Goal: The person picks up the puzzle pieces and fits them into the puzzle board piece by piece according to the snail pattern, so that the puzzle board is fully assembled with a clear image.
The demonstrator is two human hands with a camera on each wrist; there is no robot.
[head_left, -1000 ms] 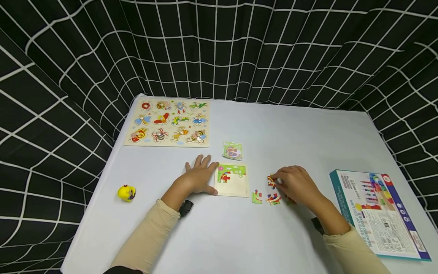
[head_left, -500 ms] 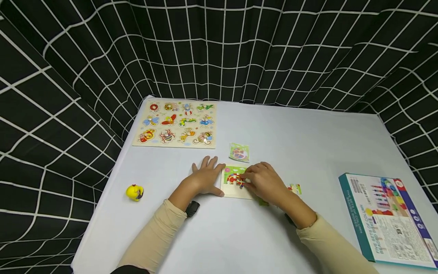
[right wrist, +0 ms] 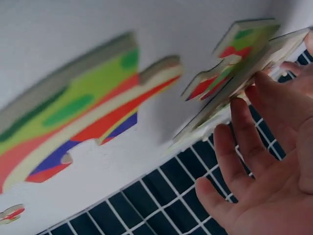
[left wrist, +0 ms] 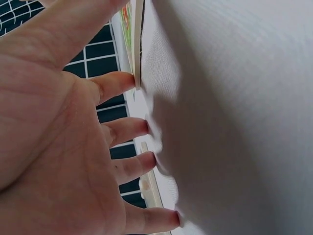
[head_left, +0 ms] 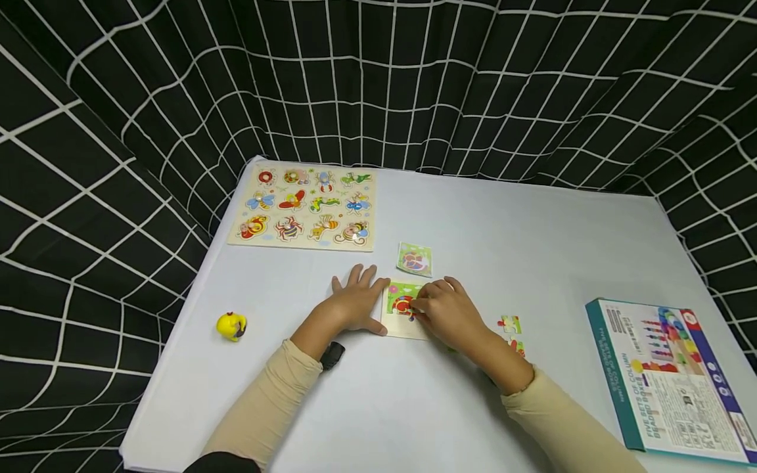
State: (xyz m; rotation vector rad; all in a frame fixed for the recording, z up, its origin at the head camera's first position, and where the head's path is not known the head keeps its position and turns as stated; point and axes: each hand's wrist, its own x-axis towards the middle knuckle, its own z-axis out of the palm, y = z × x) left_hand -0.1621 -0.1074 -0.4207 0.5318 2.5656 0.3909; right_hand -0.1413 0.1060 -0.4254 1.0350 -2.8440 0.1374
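Observation:
A small square jigsaw board (head_left: 403,330) lies mid-table, with green and red pieces fitted along its upper part. My left hand (head_left: 353,307) rests at its left side, fingers spread; the index fingertip and thumb touch the board's edge. Over the board's right half, my right hand (head_left: 452,318) pinches a red-and-blue puzzle piece (head_left: 412,316) against the picture, its fingers hiding part of it. Loose puzzle pieces (head_left: 511,324) lie to the right, some under the right forearm. The right wrist view shows a large curved-pattern piece (right wrist: 88,112) and a green-and-red piece (right wrist: 247,41) beside the board.
Above the board lies a small picture card (head_left: 414,259). An insect peg puzzle (head_left: 301,240) occupies the back left. A yellow toy figure (head_left: 230,326) stands at the left, a flat craft box (head_left: 680,381) at the right. Gridded black cloth (head_left: 408,85) hangs behind the table.
My right hand has carried a puzzle piece leftward from the loose pieces to the board and stays there, shifting slightly. The left hand keeps its place at the board's edge. The head view has shifted slightly.

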